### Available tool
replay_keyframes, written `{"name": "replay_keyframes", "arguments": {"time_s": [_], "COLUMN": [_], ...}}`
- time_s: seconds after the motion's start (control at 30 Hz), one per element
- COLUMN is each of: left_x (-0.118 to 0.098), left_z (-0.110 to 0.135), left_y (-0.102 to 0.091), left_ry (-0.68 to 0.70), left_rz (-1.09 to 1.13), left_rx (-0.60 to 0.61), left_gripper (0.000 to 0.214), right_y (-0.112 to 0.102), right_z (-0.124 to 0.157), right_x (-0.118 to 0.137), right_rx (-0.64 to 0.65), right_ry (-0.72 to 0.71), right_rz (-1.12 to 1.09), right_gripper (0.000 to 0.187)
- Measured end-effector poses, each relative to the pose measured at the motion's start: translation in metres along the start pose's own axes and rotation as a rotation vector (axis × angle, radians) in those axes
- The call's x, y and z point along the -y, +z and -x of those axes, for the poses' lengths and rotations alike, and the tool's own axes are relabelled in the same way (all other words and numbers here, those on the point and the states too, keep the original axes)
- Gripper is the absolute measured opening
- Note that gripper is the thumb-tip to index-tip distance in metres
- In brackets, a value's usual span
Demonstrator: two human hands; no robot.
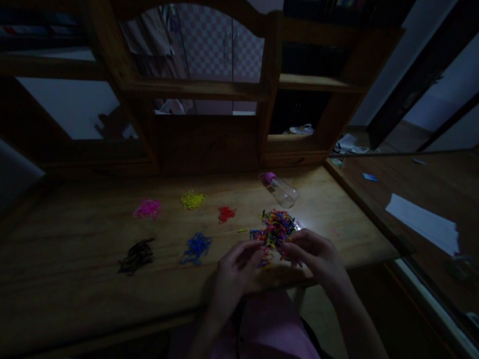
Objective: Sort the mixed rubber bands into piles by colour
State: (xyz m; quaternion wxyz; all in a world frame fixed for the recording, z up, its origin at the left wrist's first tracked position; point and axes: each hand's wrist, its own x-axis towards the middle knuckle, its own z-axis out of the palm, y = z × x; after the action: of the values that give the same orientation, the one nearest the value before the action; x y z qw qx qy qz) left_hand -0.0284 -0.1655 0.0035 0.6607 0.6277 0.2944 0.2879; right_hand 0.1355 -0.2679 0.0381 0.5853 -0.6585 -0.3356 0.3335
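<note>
A mixed heap of small coloured elastic bands [275, 228] lies on the wooden desk [81, 280] near its front edge. My left hand [236, 273] and my right hand [314, 255] both reach into the near side of the heap, fingers curled and pinching at bands. What each pinch holds is too dark and small to name. Sorted little piles lie to the left: pink [147, 209], yellow [192, 199], red [226, 213], blue [196, 247] and black [136, 256].
A clear plastic bottle with a pink cap [281, 188] lies on its side behind the heap. A wooden hutch with a mirror [206, 49] rises at the back. To the right, a lower surface carries a white paper [423, 224].
</note>
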Motion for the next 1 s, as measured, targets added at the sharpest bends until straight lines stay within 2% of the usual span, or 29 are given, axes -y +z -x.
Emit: {"name": "replay_keyframes", "arguments": {"time_s": [0.1,0.2,0.37,0.47,0.53,0.6,0.67,0.73,0.8,0.87,0.93,1.0], "left_x": [-0.004,-0.004,-0.006,-0.004,-0.001,0.003,0.005,0.004,0.004,0.004,0.005,0.003], "left_z": [0.002,0.006,0.015,0.016,0.014,0.009,0.006,0.006,0.010,0.013,0.011,0.001], "left_y": [0.005,0.004,-0.014,-0.040,-0.064,-0.091,-0.116,-0.136,-0.151,-0.164,-0.178,-0.196], "left_ry": [0.038,0.099,0.062,0.007,0.022,0.055,0.075,0.083,0.084,0.089,0.097,0.107], "left_rz": [0.106,0.069,0.056,0.029,-0.017,-0.041,-0.073,-0.129,-0.183,-0.237,-0.303,-0.414], "left_rx": [0.010,-0.071,-0.171,-0.293,-0.389,-0.465,-0.516,-0.555,-0.588,-0.620,-0.630,-0.619], "left_gripper": [0.022,0.014,0.018,0.024,0.028,0.031,0.034,0.035,0.035,0.036,0.037,0.035], "right_y": [0.019,0.028,0.034,0.045,0.061,0.084,0.113,0.142,0.165,0.178,0.178,0.165], "right_z": [0.003,0.006,-0.003,-0.033,-0.065,-0.100,-0.132,-0.156,-0.170,-0.175,-0.175,-0.170], "right_x": [0.002,0.001,0.008,0.016,0.020,0.021,0.020,0.017,0.014,0.011,0.013,0.017], "right_rx": [0.089,0.125,0.156,0.146,0.218,0.294,0.293,0.295,0.292,0.266,0.235,0.213], "right_ry": [-0.005,-0.004,-0.040,-0.143,-0.247,-0.349,-0.444,-0.470,-0.485,-0.501,-0.522,-0.547], "right_rz": [-0.016,-0.003,0.079,0.143,0.213,0.349,0.586,0.636,0.666,0.689,0.706,0.718], "right_gripper": [0.026,0.025,0.024,0.027,0.028,0.026,0.022,0.016,0.014,0.019,0.023,0.023]}}
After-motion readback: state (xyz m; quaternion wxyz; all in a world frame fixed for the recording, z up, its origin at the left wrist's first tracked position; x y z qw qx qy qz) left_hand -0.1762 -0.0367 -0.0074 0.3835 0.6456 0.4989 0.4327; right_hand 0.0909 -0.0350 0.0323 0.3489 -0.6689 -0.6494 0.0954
